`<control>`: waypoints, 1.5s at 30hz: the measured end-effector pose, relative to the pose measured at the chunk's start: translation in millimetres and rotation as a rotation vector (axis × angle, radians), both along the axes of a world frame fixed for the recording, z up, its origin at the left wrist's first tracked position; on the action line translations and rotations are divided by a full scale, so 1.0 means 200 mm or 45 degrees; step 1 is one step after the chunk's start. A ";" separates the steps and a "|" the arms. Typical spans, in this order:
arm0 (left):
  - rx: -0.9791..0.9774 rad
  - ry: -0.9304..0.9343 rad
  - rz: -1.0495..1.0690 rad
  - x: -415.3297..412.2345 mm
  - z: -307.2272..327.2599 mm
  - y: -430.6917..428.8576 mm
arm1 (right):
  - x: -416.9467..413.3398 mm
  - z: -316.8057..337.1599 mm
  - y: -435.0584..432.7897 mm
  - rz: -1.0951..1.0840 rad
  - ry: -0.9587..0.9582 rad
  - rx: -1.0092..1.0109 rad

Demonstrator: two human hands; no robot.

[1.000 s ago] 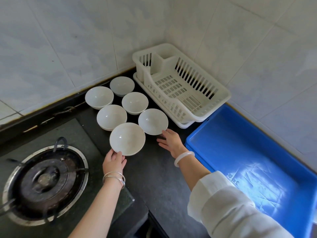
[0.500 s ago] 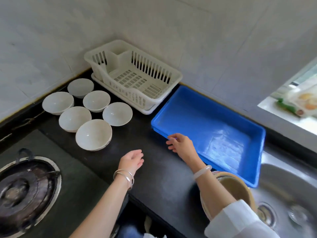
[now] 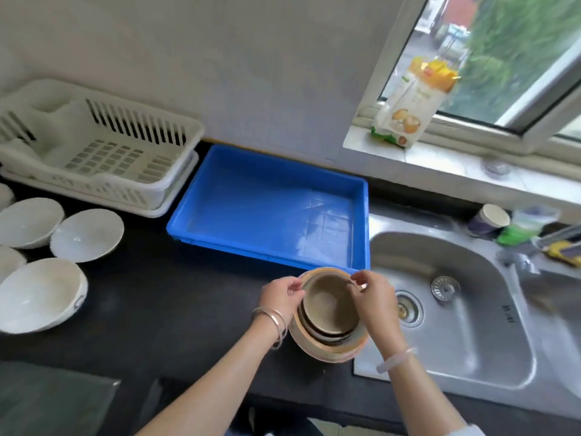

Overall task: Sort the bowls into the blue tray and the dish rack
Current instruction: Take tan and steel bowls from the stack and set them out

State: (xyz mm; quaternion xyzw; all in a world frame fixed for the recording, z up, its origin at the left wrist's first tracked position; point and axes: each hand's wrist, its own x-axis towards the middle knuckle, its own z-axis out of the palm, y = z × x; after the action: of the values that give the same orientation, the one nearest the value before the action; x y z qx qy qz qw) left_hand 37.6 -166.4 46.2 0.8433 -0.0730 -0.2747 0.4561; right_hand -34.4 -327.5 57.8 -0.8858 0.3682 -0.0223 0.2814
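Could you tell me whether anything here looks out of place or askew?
Only the stack of brown bowls: it sits unevenly nested and appears to overlap the sink rim. The left hand and right hand pinch its top bowl. Nothing spilled or broken.

both hands — left hand [image 3: 280, 298], right hand [image 3: 374, 297] — pinch the stacked brown bowls' [image 3: 328, 313] rim beside blue tray [image 3: 267, 247].

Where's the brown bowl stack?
Head view, lower centre: the brown bowl stack stands on the counter, in front of the blue tray and left of the sink.
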 end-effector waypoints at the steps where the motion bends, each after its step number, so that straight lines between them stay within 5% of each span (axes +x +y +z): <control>1: 0.054 -0.022 -0.042 -0.01 -0.01 -0.03 | -0.02 -0.01 -0.01 -0.001 -0.010 -0.018; 19: -0.009 0.072 -0.003 -0.03 -0.06 -0.08 | -0.07 -0.02 -0.09 0.177 0.134 -0.104; 25: -0.110 0.193 0.073 -0.02 -0.07 -0.07 | -0.08 0.03 -0.18 0.043 0.071 0.259; 29: 0.071 0.043 -0.023 -0.02 -0.06 -0.09 | -0.10 0.04 -0.21 -0.076 -0.011 0.563; 33: 0.161 -0.009 -0.024 -0.01 -0.03 -0.11 | -0.11 0.05 -0.22 -0.159 -0.109 0.667; 45: -0.114 0.120 0.336 0.17 0.06 0.11 | 0.06 0.23 -0.14 -0.096 -0.403 0.948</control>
State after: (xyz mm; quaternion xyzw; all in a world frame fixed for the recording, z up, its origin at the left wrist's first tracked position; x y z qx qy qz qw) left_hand 70.9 -144.1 58.7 0.8106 0.0481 -0.2482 0.5282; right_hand -21.5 -355.7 104.7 -0.6948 0.3355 -0.0337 0.6352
